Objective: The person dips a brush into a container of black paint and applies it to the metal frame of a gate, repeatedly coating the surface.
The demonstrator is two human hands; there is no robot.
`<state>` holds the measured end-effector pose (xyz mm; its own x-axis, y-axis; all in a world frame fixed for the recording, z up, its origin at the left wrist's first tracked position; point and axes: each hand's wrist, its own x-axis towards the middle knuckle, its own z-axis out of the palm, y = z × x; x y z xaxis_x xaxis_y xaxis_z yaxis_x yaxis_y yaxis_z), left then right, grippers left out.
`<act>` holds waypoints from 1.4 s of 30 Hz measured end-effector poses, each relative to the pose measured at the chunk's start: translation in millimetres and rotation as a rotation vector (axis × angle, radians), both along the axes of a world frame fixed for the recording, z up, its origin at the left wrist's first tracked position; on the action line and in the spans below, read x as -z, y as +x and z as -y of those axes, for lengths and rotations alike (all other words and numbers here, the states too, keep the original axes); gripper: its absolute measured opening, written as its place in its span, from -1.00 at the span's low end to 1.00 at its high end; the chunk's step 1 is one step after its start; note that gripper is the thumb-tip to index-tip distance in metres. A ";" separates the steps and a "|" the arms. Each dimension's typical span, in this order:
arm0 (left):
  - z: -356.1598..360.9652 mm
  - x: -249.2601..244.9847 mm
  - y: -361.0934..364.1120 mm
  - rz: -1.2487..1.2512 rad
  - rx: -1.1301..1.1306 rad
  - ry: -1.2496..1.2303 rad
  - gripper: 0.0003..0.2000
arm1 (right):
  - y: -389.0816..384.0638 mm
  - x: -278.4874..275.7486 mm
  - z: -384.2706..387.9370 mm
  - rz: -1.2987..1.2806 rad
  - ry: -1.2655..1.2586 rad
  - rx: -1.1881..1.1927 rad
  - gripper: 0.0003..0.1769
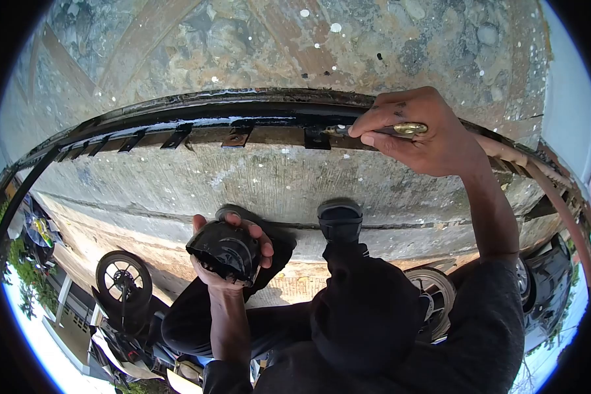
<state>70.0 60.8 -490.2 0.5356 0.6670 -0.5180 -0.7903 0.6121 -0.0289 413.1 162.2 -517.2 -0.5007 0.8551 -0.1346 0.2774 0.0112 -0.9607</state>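
My right hand [423, 134] is closed around a paintbrush [410, 129], its handle smeared yellowish and dark. The brush's tip points left and meets a flat black tab [318, 140] under a long metal bar [197, 122]. Glossy black paint covers the bar left of the brush, with pale reflections along it. Several similar tabs stick out toward me, and one tab [237, 137] shows a brownish patch. Lower left, my left hand [220, 279] grips a black paint container [226, 248] with a ragged rim, fingers wrapped round its sides. The container's inside is mostly hidden.
The bar lies along a paint-spotted concrete ledge [262, 174]. Bare reddish-brown bars [558, 197] run on at the right. Below are my sandalled foot [340, 217], a motorcycle wheel [123, 281] at left, another wheel [433, 292] behind me and a dark car [550, 289].
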 end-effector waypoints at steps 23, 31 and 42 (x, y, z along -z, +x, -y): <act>-2.4 -16.0 -20.0 0.146 -0.157 0.020 -0.31 | -26.8 -12.6 -26.5 0.063 -0.257 0.061 -0.88; -3.8 -13.4 -32.0 0.179 -0.135 0.073 -0.37 | -100.6 30.3 -33.5 -0.081 0.046 -0.070 -0.82; 12.8 -10.6 -30.9 0.147 -0.204 -0.036 -0.29 | -92.2 17.2 -57.4 0.060 -0.077 -0.221 -0.85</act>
